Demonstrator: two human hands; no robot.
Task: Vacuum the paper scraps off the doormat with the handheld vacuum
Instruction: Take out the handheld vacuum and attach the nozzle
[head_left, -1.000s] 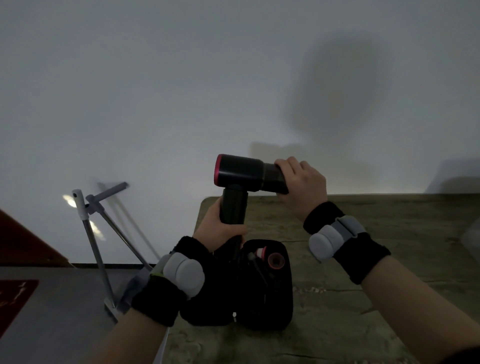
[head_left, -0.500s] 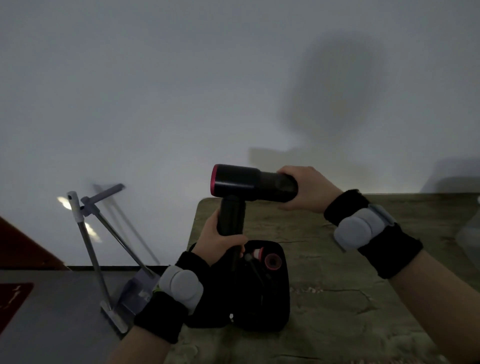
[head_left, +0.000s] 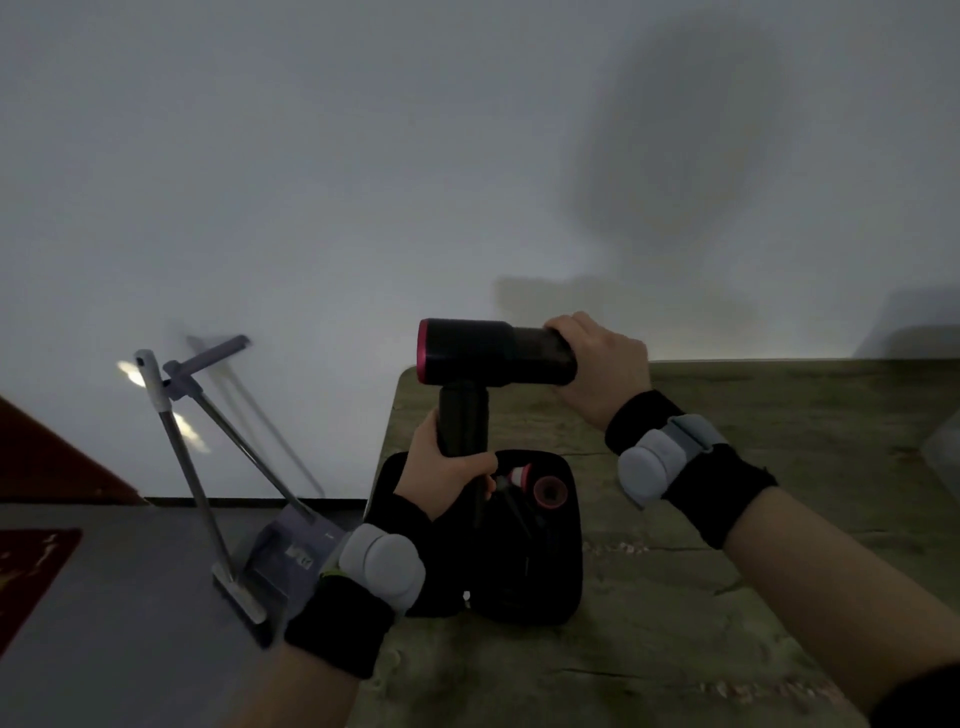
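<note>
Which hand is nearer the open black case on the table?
Left. The left hand grips the vacuum handle directly above the case; the right hand holds the barrel end, higher and farther back.

The open black case (head_left: 524, 561) lies near the left edge of the counter (head_left: 727, 597), directly under the handheld vacuum (head_left: 493, 353) that both hands hold above it, so a straight descent there meets the case and the parts inside it. Right of the case the counter surface is bare stone up to the wall. Left of the case, beyond the counter's edge, a broom (head_left: 182, 467) and dustpan (head_left: 291, 551) lean against the wall and stand on the floor, blocking that side. Farther left of the case, a red doormat (head_left: 31, 571) lies on open floor.
</note>
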